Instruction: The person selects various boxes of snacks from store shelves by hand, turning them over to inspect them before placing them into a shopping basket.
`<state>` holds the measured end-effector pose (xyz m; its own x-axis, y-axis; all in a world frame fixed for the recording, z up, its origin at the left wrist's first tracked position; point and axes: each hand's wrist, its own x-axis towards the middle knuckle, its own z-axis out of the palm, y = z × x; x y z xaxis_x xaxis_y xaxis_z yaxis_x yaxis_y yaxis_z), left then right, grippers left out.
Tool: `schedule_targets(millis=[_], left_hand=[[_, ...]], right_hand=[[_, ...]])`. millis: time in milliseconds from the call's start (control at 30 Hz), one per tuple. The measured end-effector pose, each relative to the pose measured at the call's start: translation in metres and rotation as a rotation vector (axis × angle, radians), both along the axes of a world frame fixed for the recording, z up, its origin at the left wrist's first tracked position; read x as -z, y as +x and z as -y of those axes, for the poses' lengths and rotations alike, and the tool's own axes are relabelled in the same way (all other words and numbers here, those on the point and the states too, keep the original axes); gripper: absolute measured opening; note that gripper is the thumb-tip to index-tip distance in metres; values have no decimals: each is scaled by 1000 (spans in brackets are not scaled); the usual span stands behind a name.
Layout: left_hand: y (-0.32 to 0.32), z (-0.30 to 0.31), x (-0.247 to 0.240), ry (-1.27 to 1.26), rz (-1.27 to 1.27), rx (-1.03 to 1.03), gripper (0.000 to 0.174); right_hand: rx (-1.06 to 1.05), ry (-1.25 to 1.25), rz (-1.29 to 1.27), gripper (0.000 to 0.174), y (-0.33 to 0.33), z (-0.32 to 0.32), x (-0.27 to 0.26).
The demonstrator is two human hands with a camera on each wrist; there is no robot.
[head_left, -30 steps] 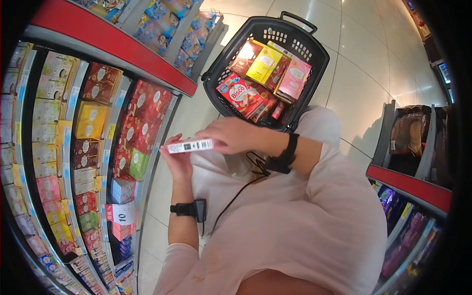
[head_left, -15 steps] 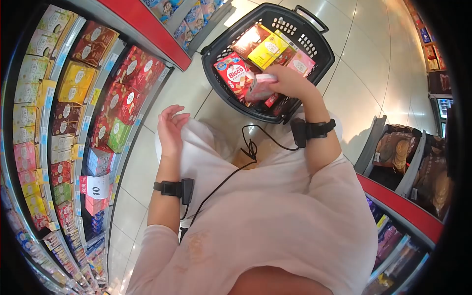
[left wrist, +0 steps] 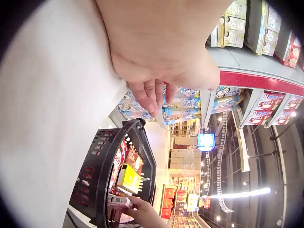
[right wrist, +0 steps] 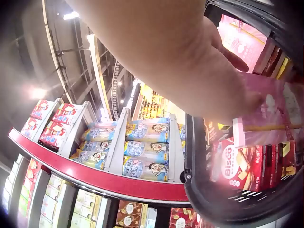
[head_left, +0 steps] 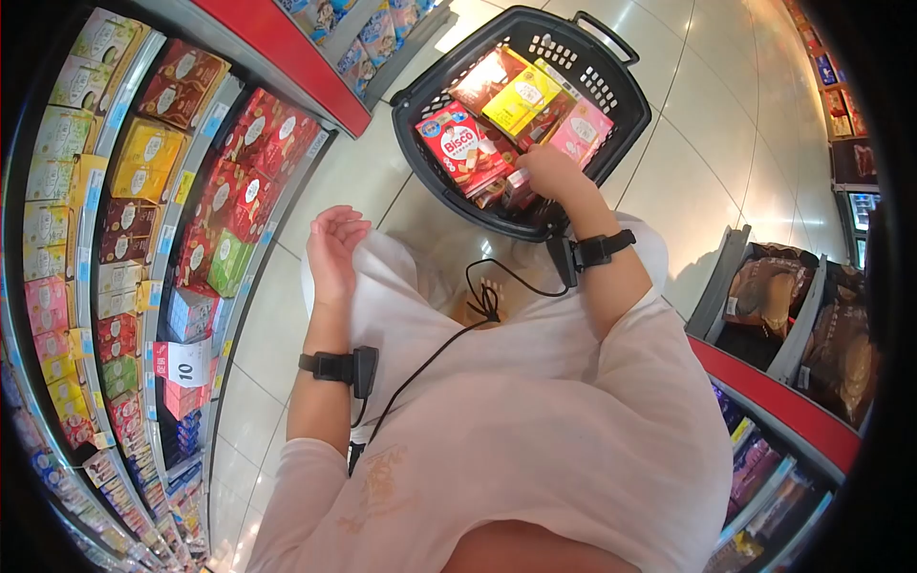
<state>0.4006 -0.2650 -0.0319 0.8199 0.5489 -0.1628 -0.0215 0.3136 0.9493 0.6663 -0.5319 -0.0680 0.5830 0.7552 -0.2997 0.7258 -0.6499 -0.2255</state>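
Observation:
The right hand (head_left: 556,176) reaches into the black basket (head_left: 406,158) and grips a pink box (right wrist: 268,107), its thumb on the box's face in the right wrist view. Beside that box lie a red Bisco box (head_left: 462,143) and, farther up, a yellow box (head_left: 522,99). Another pink box (head_left: 583,132) lies at the basket's right side. Over the person's leg, the left hand (head_left: 334,250) hangs with fingers loosely bent and holds nothing; in the left wrist view the fingers (left wrist: 151,95) droop below the palm.
Shelves of boxed snacks (head_left: 148,162) line the left side, with a price tag (head_left: 186,364) marked 10. Bagged snacks (head_left: 382,38) fill a shelf behind a red edge at the top. Another shelf with dark packages (head_left: 774,286) stands at the right. Black cable (head_left: 420,368) crosses the lap.
The right hand has carried the pink box from above the lap down into the basket. The left hand has let go of it and dropped back to the left. The view has shifted slightly.

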Motion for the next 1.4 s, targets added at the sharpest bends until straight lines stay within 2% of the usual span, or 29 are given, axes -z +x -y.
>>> schedule_targets(millis=[233, 300, 433, 567, 667, 733, 767, 833, 867, 933, 967, 1033, 1100, 1167, 1267, 1367, 1400], left_hand=[[3, 1, 3, -26, 5, -4, 61], [3, 1, 3, -21, 0, -5, 60], [4, 2, 3, -31, 19, -30, 59], [5, 0, 6, -24, 5, -13, 58], [6, 1, 6, -16, -1, 5, 59], [8, 2, 4, -12, 5, 3, 58], [9, 3, 3, -7, 13, -2, 58], [9, 3, 3, 1, 26, -12, 57], [9, 2, 4, -1, 27, -3, 57], [8, 1, 6, 1, 32, 0, 57], [8, 1, 6, 1, 31, 2, 57], [8, 2, 5, 9, 30, 1, 56], [9, 3, 3, 15, 27, 9, 55], [9, 4, 3, 21, 29, 5, 54], [9, 3, 4, 18, 30, 2, 52], [7, 0, 8, 7, 60, -5, 49], [6, 1, 7, 12, 40, 3, 51]], right_hand=[[96, 26, -57, 29, 7, 7, -8], [187, -65, -76, 39, 13, 9, -20], [256, 133, -147, 41, 22, 28, -45], [325, 107, -179, 40, 19, 34, -72], [384, 155, -96, 43, 24, 40, -74], [454, 338, -90, 48, 27, 41, -70], [449, 340, -87, 48, 28, 40, -68], [568, 575, -144, 55, 29, 37, -64], [561, 579, -142, 55, 33, 34, -52], [579, 860, -236, 57, 40, 27, -23], [573, 866, -237, 57, 39, 23, -13], [765, 826, -597, 56, 23, 0, -10], [761, 838, -603, 53, 2, -20, -12], [948, 867, -922, 50, -13, -36, 0], [954, 891, -988, 47, -18, -48, 39], [946, 896, -1100, 50, -25, -56, 48], [860, 795, -1037, 49, -26, -57, 50]])
